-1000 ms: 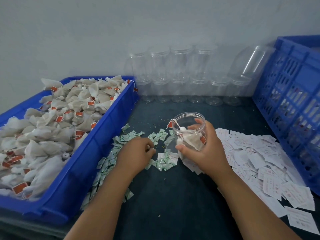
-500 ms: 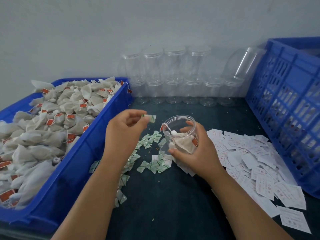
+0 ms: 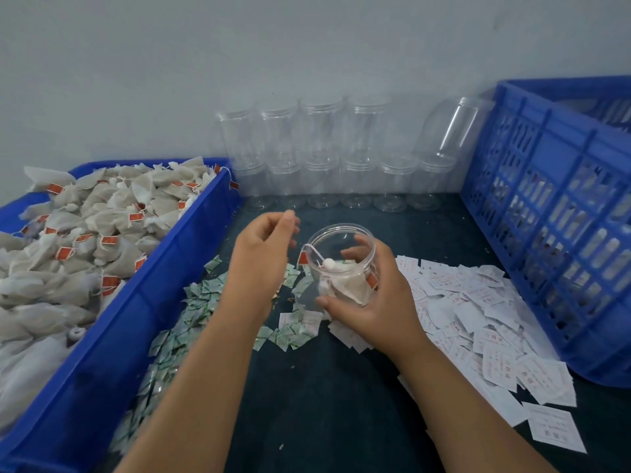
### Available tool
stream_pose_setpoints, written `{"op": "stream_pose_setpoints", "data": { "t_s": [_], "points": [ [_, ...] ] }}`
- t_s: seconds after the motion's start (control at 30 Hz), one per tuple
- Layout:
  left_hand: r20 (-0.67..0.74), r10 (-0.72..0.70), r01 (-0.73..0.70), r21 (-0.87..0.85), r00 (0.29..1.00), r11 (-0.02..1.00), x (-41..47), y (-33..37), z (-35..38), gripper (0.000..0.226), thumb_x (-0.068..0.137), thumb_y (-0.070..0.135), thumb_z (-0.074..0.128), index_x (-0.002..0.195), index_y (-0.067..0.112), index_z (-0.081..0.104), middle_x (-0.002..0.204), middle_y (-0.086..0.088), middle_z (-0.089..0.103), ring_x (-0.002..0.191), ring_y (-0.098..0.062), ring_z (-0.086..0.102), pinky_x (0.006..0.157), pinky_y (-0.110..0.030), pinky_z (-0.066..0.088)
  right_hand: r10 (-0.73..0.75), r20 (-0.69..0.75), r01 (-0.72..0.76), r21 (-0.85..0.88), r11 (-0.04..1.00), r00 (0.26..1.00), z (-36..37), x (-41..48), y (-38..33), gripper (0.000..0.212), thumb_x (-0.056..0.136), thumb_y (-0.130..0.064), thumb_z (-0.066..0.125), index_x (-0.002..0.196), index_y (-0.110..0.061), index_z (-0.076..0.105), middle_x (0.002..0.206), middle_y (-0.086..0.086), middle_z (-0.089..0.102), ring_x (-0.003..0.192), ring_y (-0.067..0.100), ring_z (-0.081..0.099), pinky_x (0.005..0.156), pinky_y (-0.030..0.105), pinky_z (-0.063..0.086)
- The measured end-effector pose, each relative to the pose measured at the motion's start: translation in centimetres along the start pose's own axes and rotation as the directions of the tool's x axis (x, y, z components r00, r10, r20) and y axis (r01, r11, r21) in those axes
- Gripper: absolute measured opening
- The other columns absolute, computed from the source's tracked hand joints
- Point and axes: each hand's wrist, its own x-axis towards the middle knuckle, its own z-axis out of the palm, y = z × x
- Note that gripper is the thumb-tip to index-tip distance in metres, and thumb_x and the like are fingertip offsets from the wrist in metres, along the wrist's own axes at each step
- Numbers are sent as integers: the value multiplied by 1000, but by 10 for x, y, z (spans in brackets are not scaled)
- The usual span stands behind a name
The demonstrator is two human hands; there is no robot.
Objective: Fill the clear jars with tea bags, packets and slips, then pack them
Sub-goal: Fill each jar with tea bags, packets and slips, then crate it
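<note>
My right hand (image 3: 375, 302) grips a clear open jar (image 3: 336, 242), tilted a little toward me on the dark table. Inside the jar lie tea bags (image 3: 345, 285) with red tags, and one tag hangs over the rim. My left hand (image 3: 266, 250) hovers just left of the jar's mouth with loosely curled, blurred fingers, and no packet shows between them. Small green packets (image 3: 201, 298) are scattered under and beside my left arm. White paper slips (image 3: 478, 319) lie in a heap to the right of the jar.
A blue bin (image 3: 191, 240) heaped with tea bags (image 3: 85, 233) fills the left side. Several empty clear jars (image 3: 324, 158) are stacked in two rows against the back wall. A tall blue slatted crate (image 3: 563, 233) stands at the right.
My left hand picked a green packet off the table and carried it up to the jar's mouth; the packet is no longer visible in its fingers. My right hand kept hold of the jar.
</note>
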Motion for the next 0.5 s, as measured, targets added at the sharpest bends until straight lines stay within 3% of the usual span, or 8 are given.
{"op": "stream_pose_setpoints", "data": {
  "t_s": [0.07,0.13,0.23,0.27,0.33,0.4,0.5],
  "points": [
    [80,-146,149,-42,986,988,1,-15,5,33,109,40,49,98,30,78,93,11,79,85,-8,72,76,-29,53,16,-27,-16,14,1000,1000,-2,1,2,84,65,-64,91,136,-61,46,129,-22,65,118,2,67,88,9,51],
    [187,-161,155,47,969,987,-3,-34,9,26,106,37,56,96,29,79,92,10,79,82,-7,71,70,-21,52,39,-69,-37,25,999,997,-4,2,4,88,65,-62,90,141,-47,49,128,-22,66,118,0,67,88,7,49],
    [406,-52,-124,396,912,910,-6,-61,11,3,94,38,76,92,36,77,85,17,75,75,1,68,62,-11,47,63,-163,-57,45,997,985,-9,5,8,87,68,-58,87,143,-42,48,128,-27,66,116,-4,66,90,7,49],
    [497,-41,-222,459,867,860,-7,-66,12,8,88,42,82,93,38,76,86,16,73,78,2,67,65,-11,47,69,-197,-60,49,997,978,-10,7,10,87,68,-58,87,144,-43,47,128,-29,65,116,-4,67,90,9,51],
    [618,-35,-363,506,785,782,-9,-70,13,27,78,53,87,100,40,77,92,15,67,87,2,63,71,-12,48,86,-258,-76,49,996,962,-13,10,12,88,68,-60,86,145,-42,47,128,-31,63,116,-3,67,91,10,52],
    [669,5,-508,559,743,655,-10,-72,15,40,74,61,86,108,43,75,98,16,61,95,-1,57,81,-22,49,100,-295,-89,48,995,950,-14,11,13,90,69,-63,86,146,-40,47,129,-33,62,115,-5,66,89,6,49],
    [679,81,-579,551,730,602,-11,-74,17,34,77,64,82,106,49,76,100,13,58,101,-12,52,89,-36,47,95,-308,-91,28,995,947,-14,11,13,87,70,-63,86,145,-41,47,127,-39,60,114,-10,64,87,2,46]
  ]
}}
